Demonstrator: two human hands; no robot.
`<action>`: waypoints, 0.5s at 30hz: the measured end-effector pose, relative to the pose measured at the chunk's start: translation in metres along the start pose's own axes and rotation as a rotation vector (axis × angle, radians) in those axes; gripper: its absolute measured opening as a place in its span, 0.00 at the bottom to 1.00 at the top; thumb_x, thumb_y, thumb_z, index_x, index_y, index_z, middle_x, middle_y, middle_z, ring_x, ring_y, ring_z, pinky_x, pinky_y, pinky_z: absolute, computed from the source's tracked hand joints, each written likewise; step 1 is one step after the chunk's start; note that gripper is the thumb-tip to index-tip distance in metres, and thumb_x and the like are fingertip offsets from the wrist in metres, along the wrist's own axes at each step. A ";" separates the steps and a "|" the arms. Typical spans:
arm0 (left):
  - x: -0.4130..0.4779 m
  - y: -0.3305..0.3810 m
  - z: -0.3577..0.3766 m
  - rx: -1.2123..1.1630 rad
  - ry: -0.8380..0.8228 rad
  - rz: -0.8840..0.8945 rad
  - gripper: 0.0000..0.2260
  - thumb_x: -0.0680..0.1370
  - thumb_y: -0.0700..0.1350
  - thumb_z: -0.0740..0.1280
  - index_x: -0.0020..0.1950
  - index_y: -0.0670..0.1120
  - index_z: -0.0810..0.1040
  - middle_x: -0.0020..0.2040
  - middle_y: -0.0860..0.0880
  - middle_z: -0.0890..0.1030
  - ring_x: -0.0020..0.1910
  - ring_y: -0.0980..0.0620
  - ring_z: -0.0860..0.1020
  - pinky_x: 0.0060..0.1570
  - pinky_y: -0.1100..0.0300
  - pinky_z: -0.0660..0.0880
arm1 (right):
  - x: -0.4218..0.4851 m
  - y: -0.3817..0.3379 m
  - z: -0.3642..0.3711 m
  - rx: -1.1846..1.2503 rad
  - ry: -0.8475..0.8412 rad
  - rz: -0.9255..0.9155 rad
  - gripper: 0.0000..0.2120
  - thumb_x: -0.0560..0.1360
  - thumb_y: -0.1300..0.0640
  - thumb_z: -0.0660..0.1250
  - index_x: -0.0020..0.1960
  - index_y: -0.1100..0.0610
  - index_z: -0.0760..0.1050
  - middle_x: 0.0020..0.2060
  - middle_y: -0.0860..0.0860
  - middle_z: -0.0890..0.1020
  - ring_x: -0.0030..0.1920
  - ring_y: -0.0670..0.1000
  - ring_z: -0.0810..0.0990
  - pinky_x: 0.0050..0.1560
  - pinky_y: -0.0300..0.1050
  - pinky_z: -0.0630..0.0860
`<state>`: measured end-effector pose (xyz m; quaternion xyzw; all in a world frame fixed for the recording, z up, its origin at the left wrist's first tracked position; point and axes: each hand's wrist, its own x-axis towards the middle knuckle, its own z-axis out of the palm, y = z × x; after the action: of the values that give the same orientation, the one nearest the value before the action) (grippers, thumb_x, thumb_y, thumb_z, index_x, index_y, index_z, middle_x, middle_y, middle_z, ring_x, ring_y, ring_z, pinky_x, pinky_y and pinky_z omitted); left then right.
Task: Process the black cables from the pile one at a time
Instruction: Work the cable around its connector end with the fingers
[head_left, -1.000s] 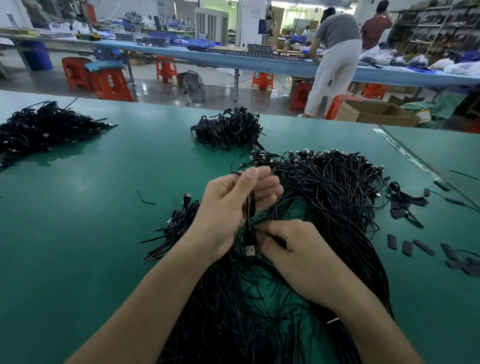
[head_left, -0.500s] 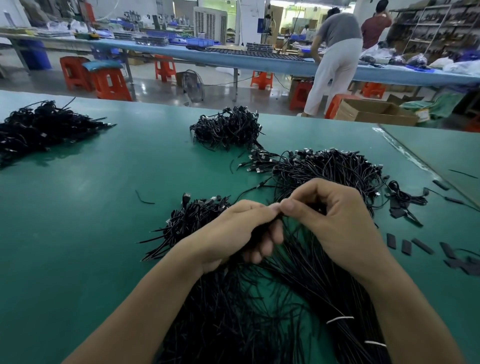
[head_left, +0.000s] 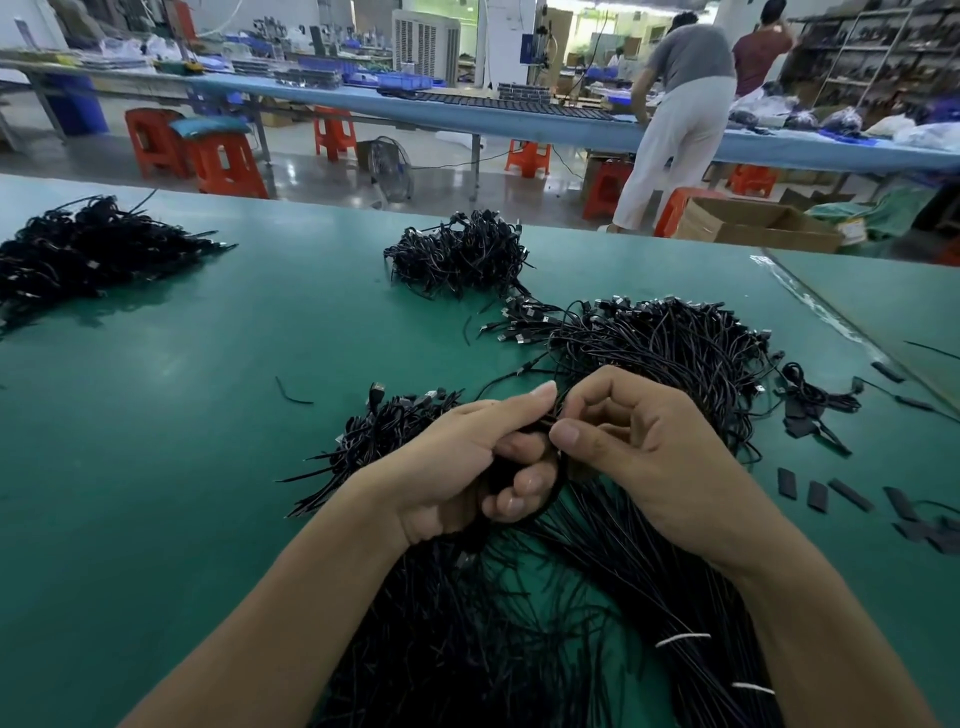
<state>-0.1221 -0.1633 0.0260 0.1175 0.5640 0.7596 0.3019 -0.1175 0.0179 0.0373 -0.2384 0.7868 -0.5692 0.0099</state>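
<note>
**At the bench (head_left: 208, 415) edge, both hands on one cable (head_left: 532, 427)**

Across the green bench the big pile (head_left: 675, 353) of black cables sprawls from the near edge, under both forearms, out to the right of centre. Its plug ends fan toward the far edge. A second heap (head_left: 78, 254) lies at the far left edge. A third heap (head_left: 462, 254) sits at the middle of the far edge, close to the pile's plug ends. A small bundle (head_left: 384, 431) lies just beside the left hand (head_left: 467, 467).

Over the pile, the left hand curls its fingers round the coiled cable, whose loop shows beside its fingertips. The right hand (head_left: 649, 457) meets it fingertip to fingertip. Its thumb and forefinger pinch the same cable at the top of the coil, and its other fingers are curled in.

Two white ties (head_left: 683, 640) band strands of the pile by the right forearm. Toward the right edge, short black strips (head_left: 815, 496) lie flat and apart from one another. A wire offcut (head_left: 291, 395) lies alone, left of the bundle.
</note>
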 end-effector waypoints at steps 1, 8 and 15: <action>0.001 0.000 0.001 0.018 0.035 0.008 0.23 0.79 0.59 0.61 0.27 0.51 0.65 0.25 0.50 0.71 0.21 0.56 0.69 0.20 0.68 0.63 | 0.000 0.001 0.000 -0.039 0.029 0.002 0.09 0.71 0.45 0.70 0.43 0.49 0.77 0.35 0.45 0.79 0.36 0.48 0.74 0.41 0.46 0.74; 0.017 -0.011 0.006 0.114 0.298 0.062 0.23 0.83 0.51 0.61 0.28 0.48 0.69 0.27 0.50 0.70 0.25 0.53 0.67 0.26 0.64 0.64 | -0.003 0.003 0.013 -0.268 0.210 -0.032 0.07 0.75 0.55 0.72 0.41 0.46 0.76 0.36 0.44 0.83 0.36 0.48 0.80 0.40 0.49 0.77; 0.015 -0.006 0.006 -0.126 0.278 -0.050 0.17 0.76 0.45 0.58 0.29 0.45 0.76 0.27 0.47 0.73 0.23 0.51 0.73 0.26 0.61 0.73 | -0.003 -0.003 0.032 -0.237 0.287 -0.150 0.09 0.76 0.59 0.71 0.42 0.48 0.74 0.38 0.43 0.80 0.38 0.44 0.78 0.36 0.32 0.72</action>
<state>-0.1288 -0.1486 0.0196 -0.0222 0.5543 0.7946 0.2466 -0.1048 -0.0104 0.0280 -0.2122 0.8218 -0.4998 -0.1727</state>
